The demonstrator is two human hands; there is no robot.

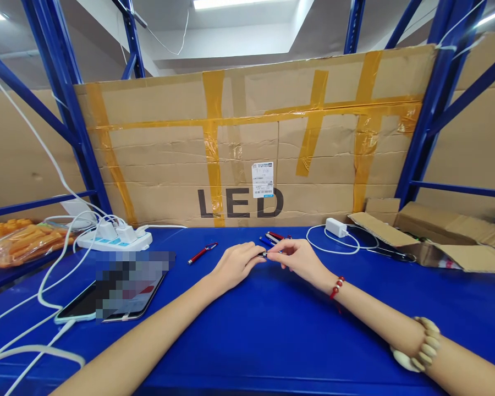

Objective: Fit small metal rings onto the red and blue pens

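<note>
My left hand (240, 264) and my right hand (299, 258) meet above the blue table, fingertips almost together. Between them is a small dark-and-silver piece (264, 254), possibly part of a pen. The left fingers close on one end, and the right thumb and forefinger pinch at the other. Much of the piece is hidden by the fingers. Just behind the hands lie a blue pen (266, 241) and a red pen (275, 236), partly covered. Another red pen (203, 253) with a silver end rests apart, left of my left hand.
Two phone-like devices lie on the left, one a dark-screened tablet (142, 297), beside a white power strip (119, 240) with trailing cables. On the right are a white charger (336, 227) and an open cardboard box (433, 234). A large cardboard panel (173, 159) stands behind.
</note>
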